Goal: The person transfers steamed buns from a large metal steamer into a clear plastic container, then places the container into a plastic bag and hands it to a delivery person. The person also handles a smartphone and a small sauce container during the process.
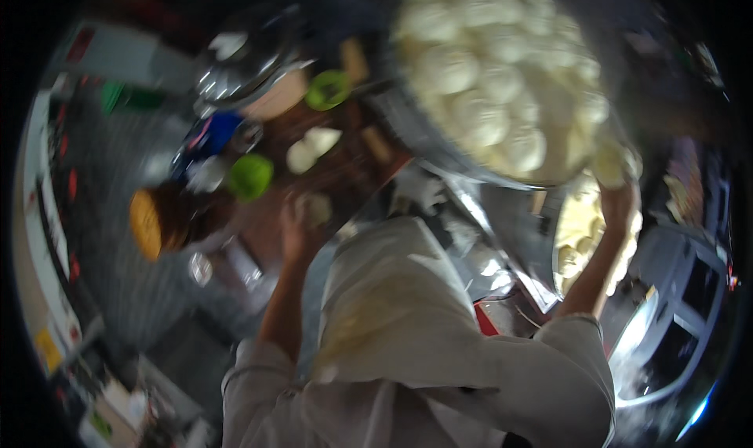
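Observation:
A large round metal steamer tray point(517, 184) full of pale buns point(450, 69) stands at the front right. At its near right rim my right hand point(617, 201) holds a pale round bun point(609, 164). My left hand point(299, 227) is low over a reddish-brown work board point(265, 216). By its fingers is a pale lump of dough point(318, 209); blur hides whether the fingers grip it. Farther along the board lie pale dough pieces point(312, 149), near a lime-green bowl point(252, 177).
A second tray of buns point(569, 262) sits under my right forearm. An orange-lidded jar point(147, 224), a blue packet point(220, 129), another green bowl point(327, 90) and a shiny metal vessel point(247, 66) stand on the left. A parked vehicle point(665, 307) is at the far right.

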`<move>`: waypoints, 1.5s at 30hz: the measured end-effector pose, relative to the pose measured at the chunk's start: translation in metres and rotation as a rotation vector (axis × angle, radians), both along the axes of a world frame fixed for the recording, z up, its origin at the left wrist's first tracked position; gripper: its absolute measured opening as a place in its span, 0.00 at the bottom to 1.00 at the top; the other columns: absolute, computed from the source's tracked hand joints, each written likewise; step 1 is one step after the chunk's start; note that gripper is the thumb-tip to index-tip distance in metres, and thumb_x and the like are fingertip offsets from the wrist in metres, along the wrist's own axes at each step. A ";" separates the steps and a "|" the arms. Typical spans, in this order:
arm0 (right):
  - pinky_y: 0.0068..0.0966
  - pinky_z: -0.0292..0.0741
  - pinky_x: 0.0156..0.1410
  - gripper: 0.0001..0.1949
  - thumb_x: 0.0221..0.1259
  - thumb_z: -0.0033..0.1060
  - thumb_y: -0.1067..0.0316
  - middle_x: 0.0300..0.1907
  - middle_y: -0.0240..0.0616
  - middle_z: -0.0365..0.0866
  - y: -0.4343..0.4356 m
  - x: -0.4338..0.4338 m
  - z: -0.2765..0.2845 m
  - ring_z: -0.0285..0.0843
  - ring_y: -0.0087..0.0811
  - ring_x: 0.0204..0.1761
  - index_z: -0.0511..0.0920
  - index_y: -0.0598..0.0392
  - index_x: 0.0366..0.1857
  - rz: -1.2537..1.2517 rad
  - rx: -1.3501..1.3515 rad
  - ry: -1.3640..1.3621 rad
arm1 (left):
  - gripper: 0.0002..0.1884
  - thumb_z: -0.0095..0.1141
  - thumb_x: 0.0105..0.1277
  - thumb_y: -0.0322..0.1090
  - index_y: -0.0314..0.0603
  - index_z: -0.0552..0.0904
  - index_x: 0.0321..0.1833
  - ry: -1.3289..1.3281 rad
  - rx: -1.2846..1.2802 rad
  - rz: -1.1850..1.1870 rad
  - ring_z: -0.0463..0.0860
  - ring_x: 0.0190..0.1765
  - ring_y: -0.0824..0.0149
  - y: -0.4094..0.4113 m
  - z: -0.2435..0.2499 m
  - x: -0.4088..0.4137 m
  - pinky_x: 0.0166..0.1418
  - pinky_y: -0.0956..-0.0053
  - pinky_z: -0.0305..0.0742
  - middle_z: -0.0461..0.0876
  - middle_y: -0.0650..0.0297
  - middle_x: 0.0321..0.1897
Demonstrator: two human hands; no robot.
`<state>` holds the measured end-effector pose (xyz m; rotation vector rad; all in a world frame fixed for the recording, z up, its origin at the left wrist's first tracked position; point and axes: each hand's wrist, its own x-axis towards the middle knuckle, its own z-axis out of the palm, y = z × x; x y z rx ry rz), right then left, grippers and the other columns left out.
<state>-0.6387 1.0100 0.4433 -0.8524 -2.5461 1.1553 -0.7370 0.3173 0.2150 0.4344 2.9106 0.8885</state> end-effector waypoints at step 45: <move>0.55 0.88 0.60 0.44 0.69 0.76 0.50 0.47 0.60 0.93 -0.447 -0.097 -0.260 0.92 0.65 0.50 0.65 0.51 0.86 0.656 0.018 -0.421 | 0.46 0.84 0.55 0.41 0.50 0.79 0.80 -0.181 -0.092 -0.074 0.62 0.89 0.40 0.004 -0.003 -0.019 0.91 0.33 0.56 0.66 0.48 0.86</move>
